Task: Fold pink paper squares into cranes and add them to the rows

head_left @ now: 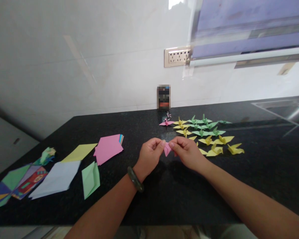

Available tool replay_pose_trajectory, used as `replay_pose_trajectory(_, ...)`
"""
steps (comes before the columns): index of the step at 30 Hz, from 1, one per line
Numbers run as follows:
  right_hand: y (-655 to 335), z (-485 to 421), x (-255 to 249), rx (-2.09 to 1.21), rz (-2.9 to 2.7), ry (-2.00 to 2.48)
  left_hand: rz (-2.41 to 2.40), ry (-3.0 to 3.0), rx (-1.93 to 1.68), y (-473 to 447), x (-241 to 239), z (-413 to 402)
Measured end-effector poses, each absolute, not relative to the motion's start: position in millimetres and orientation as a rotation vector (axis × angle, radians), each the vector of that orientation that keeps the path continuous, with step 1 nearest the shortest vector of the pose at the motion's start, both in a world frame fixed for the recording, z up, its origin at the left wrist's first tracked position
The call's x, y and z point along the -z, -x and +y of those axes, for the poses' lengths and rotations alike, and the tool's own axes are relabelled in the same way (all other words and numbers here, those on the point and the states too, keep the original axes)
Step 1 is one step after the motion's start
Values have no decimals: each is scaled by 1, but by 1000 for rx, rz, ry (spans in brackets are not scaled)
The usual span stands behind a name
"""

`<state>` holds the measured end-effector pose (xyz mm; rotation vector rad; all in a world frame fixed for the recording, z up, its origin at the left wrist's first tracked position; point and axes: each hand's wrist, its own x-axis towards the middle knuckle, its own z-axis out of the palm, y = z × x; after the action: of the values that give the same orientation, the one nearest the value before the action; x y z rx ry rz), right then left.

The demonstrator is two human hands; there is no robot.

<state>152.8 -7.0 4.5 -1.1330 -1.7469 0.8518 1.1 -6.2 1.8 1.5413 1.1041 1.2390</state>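
Between my two hands is a small piece of folded pink paper (pixel 167 150), its pointed end hanging downward. My left hand (pixel 151 153), with a dark bangle (pixel 136 179) on the wrist, pinches its left side between thumb and fingers. On the opposite side my right hand (pixel 188 151) pinches it the same way. The fingers cover much of the paper. Just beyond the hands stands a pink paper crane (pixel 166 123). Yellow paper cranes (pixel 214 150) and green paper cranes (pixel 201 132) spread in rows behind and to the right of my right hand.
Left on the dark countertop (pixel 129 205) lie a stack of pink paper (pixel 109 147), a folded green sheet (pixel 91 180), yellow paper (pixel 79 152), white paper (pixel 57 177) and a colourful printed packet (pixel 22 182). A phone-like object (pixel 163 97) leans on the wall below a socket (pixel 178 56). A sink edge (pixel 276 113) is at right.
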Motion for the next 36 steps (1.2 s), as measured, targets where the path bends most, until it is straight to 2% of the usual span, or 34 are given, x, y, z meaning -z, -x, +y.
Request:
replay_pose_trajectory(3,-153,-8,-5,-834,-1763,1127,1076,-1547,-1217,1,-2,-6)
replay_pose_trajectory(11,-149,-7,-2,-1077,-1598,1136,939,-1131,-1149,-3,3,-3)
replay_pose_trajectory(16,-147,-2,3,-1008,-1390,1257,925,-1254,-1198,-7,2,-8)
replay_pose_trajectory(20,-146,-4,3,-1005,-1439,1178,955,-1381,-1190,-7,4,-9)
replay_pose_trajectory(28,-146,-8,-1,-1017,-1468,1052,976,-1153,-1110,-6,1,-7)
replay_pose_trajectory(36,-146,-3,2,-1232,-1311,1127,982,-1020,-1197,-6,3,-5)
